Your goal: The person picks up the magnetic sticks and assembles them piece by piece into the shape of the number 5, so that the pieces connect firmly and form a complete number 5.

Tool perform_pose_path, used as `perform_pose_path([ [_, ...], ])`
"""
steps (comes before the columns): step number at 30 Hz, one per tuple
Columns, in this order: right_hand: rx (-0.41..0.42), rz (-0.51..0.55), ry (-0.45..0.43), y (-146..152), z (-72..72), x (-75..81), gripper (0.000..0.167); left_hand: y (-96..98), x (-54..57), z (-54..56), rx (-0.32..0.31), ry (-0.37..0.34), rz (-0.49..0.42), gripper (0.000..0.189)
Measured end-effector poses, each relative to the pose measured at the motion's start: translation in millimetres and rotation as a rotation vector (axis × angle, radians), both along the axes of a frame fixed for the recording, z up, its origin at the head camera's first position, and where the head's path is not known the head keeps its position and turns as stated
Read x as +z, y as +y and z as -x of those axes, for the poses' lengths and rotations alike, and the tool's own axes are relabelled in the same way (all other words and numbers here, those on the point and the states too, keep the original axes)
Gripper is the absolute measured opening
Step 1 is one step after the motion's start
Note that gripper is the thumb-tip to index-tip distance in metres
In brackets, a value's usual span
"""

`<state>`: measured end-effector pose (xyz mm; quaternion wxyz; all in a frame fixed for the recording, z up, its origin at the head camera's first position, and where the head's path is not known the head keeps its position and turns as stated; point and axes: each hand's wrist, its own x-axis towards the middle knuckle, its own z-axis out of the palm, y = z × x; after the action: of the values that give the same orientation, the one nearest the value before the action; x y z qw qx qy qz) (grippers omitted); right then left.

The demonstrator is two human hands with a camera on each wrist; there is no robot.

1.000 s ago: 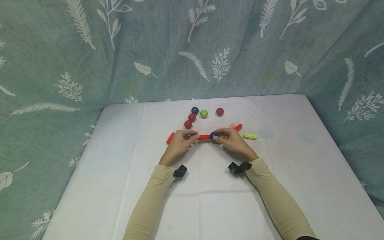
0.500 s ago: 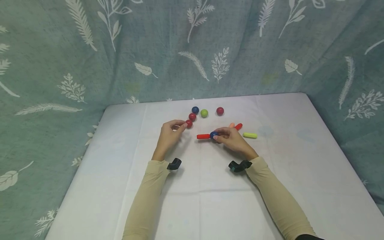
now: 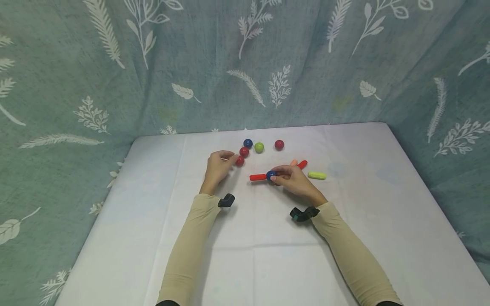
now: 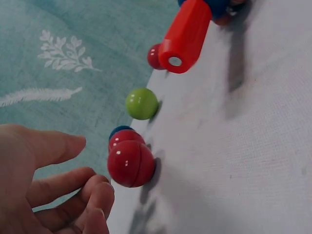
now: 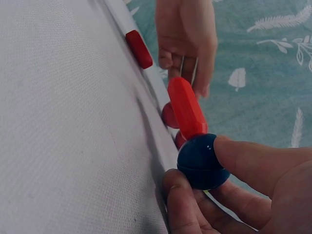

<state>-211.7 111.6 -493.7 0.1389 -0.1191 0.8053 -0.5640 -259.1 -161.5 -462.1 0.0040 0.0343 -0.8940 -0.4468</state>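
Note:
My right hand (image 3: 294,182) pinches a dark blue ball (image 5: 200,163) between thumb and fingers. A red faceted rod (image 4: 185,41) is joined to that ball and points left; a silver disc shows in its free end. My left hand (image 3: 219,168) is beside the nearest red ball (image 3: 240,160). In the left wrist view its fingers are loosely bent, with a gap between thumb and fingers and nothing held. Behind that ball stand another red ball (image 3: 244,151) and a blue ball (image 3: 248,143), in a row.
A green ball (image 3: 259,147) and a red ball (image 3: 279,145) lie toward the back. Right of my right hand are a red rod (image 3: 302,164), an orange rod (image 3: 293,162) and a yellow-green rod (image 3: 317,175). Another red rod (image 5: 139,49) lies near my left hand. White cloth (image 3: 245,263) covers the table.
My left hand has let go of the red rod and moved left and away from me, to beside the nearest red ball. The right hand keeps its pinch on the blue ball.

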Motion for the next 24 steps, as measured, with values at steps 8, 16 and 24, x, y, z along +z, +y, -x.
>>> perform_pose_path([
  [8,-0.011,-0.011,-0.018,0.0,-0.9,0.4,0.042,8.0,-0.1,5.3,-0.015,-0.060,0.096,0.043],
  [16,-0.008,-0.022,-0.007,-2.5,-1.1,2.0,0.040,13.5,-0.4,3.4,-0.022,-0.126,0.154,0.046],
  [24,-0.009,-0.017,-0.002,-0.2,0.5,0.4,0.041,18.1,-2.3,3.6,-0.022,-0.157,0.187,0.051],
])
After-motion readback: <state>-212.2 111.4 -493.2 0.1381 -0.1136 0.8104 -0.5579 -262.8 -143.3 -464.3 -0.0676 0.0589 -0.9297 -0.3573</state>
